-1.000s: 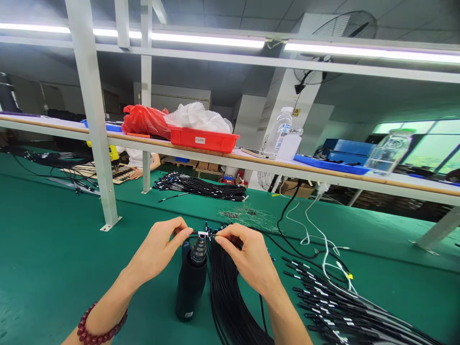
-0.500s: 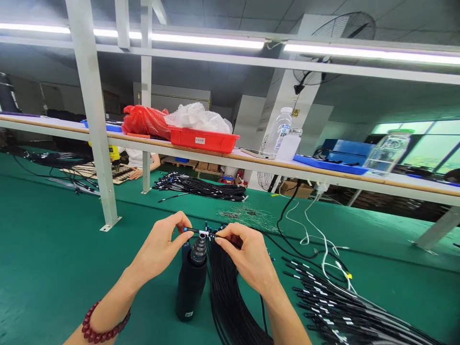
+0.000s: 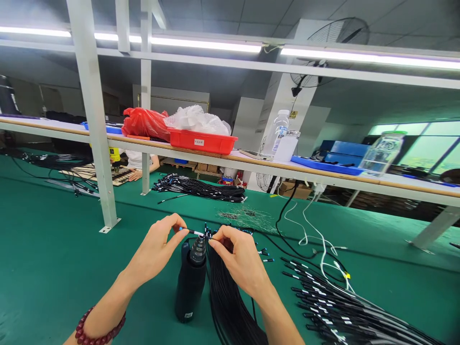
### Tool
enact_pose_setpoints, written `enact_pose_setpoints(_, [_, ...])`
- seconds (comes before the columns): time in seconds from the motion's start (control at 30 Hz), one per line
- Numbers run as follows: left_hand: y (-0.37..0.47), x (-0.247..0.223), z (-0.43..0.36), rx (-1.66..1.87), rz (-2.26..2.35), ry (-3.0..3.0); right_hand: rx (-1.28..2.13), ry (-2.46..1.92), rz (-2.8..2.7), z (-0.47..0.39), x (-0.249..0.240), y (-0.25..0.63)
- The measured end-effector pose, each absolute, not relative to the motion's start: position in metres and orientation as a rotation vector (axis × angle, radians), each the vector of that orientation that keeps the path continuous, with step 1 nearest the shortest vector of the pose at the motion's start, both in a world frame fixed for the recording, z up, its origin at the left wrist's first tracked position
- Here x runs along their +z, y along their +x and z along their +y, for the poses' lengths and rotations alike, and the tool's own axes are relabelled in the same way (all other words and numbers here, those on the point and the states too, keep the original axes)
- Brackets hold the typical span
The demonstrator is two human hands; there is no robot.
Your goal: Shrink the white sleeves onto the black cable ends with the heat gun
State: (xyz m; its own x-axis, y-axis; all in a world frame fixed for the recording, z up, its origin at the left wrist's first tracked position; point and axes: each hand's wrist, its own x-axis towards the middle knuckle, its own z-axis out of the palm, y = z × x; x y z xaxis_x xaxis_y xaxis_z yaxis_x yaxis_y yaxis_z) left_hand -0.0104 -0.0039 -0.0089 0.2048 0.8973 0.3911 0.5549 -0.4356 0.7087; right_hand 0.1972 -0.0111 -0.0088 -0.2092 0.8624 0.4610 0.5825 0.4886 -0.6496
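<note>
- The left hand (image 3: 153, 251) and right hand (image 3: 244, 261), slightly apart, each pinch a thin black cable (image 3: 192, 232).
- Between them, the cable's white band (image 3: 198, 233) lies just above the upright black tool's nozzle (image 3: 198, 250), apparently being worked there.
- This position seems to call for level cable and fingertips clear of the nozzle.
- Beside the tool, below the right hand, a cable bundle (image 3: 224, 287) lies on the table (image 3: 53, 268).

Cable over nozzle, both hands on

L hand (image 3: 154, 254) & R hand (image 3: 242, 261) pinch blk cable (image 3: 192, 232) btwn them, white band (image 3: 198, 234) just above nozzle (image 3: 198, 251) of blk heat gun (image 3: 189, 292), upright on grn table (image 3: 46, 249). Blk bundle (image 3: 224, 292) beside gun, partly hidden by R hand; another bundle (image 3: 319, 302) farther R. Wire bits (image 3: 247, 218) behind. Shelf (image 3: 258, 166) above w/ red bin (image 3: 215, 143), clear bottle (image 3: 280, 132), blue tray (image 3: 325, 166).
</note>
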Motion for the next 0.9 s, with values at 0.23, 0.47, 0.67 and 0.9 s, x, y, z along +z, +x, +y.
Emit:
enact_pose_setpoints(0.23, [-0.009,-0.009,-0.005,1.15,1.341,2.036,0.437,-1.25,-1.923,-0.018,-0.006,0.195])
enact_pose_setpoints(0.47, [-0.008,-0.005,-0.013,1.197,1.336,1.956,0.462,-1.239,-1.986,-0.028,0.001,0.197])
enact_pose_setpoints(0.67, [-0.01,-0.002,-0.022,1.237,1.275,1.973,0.469,-1.213,-2.006,-0.034,0.004,0.198])
enact_pose_setpoints(0.9, [-0.01,-0.004,-0.025,1.199,1.32,1.984,0.528,-1.164,-1.974,-0.038,0.003,0.2])
